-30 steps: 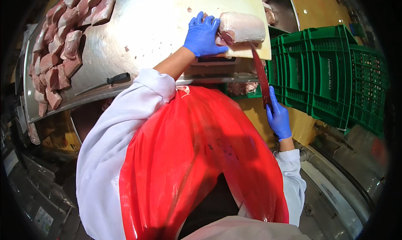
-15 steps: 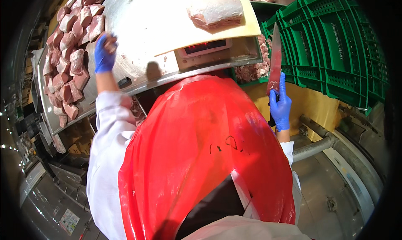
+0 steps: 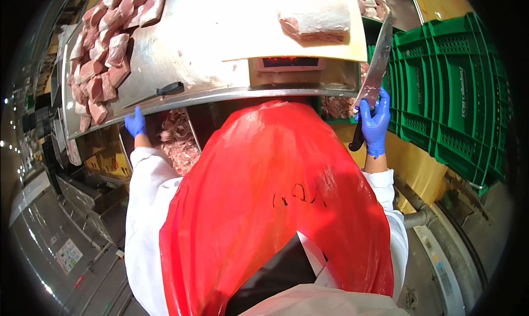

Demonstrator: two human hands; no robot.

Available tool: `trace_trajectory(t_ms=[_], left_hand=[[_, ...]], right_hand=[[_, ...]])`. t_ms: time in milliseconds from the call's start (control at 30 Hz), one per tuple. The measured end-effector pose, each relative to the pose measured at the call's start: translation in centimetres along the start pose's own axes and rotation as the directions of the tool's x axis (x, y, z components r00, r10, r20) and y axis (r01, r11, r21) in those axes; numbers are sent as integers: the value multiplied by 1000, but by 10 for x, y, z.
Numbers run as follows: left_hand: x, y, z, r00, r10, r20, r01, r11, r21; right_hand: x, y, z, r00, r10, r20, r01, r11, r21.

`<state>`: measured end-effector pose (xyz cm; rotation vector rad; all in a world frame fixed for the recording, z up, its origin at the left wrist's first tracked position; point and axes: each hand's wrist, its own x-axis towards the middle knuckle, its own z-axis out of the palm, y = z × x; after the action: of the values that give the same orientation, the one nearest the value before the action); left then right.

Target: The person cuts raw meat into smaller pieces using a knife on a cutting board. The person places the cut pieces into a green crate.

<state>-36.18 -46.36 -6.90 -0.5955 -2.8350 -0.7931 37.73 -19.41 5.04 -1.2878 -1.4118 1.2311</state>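
My left hand (image 3: 135, 122), in a blue glove, is over a metal container of meat trimmings (image 3: 177, 142) just below the table's front edge, fingers apart and apparently empty. My right hand (image 3: 374, 123), also gloved, grips the dark handle of a long knife (image 3: 376, 62), its blade pointing up beside the cutting board (image 3: 238, 52). A large pale piece of meat (image 3: 313, 23) lies on that board. Several cut pieces (image 3: 117, 51) cover the left of the steel table (image 3: 216, 84), near a slim black-handled tool (image 3: 168, 89).
Green plastic crates (image 3: 443, 90) stand at the right. More trimmings (image 3: 337, 107) are under the table's right part, and cut meat (image 3: 370, 2) lies beyond the board. A red plastic apron (image 3: 270, 173) covers my front. A grey pipe (image 3: 419, 218) runs low at the right.
My left hand has come off the large meat and moved left and down; half a second ago it held a small scrap, not visible now. The knife in my right hand has tilted upward.
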Motion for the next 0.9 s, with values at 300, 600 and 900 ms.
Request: trace_trajectory(t_ms=[300,600,900], left_hand=[[-116,468,64,544,770,335,-16,408,-913],[-190,504,129,75,994,-83,-770,4,-638],[-151,456,61,789,574,220,-50,416,-908]], right_hand=[[90,-44,104,996,61,-58,-21,846,532],[225,-32,117,985,-19,173,-81,829,553],[176,-79,102,971,-149,189,106,969,224]])
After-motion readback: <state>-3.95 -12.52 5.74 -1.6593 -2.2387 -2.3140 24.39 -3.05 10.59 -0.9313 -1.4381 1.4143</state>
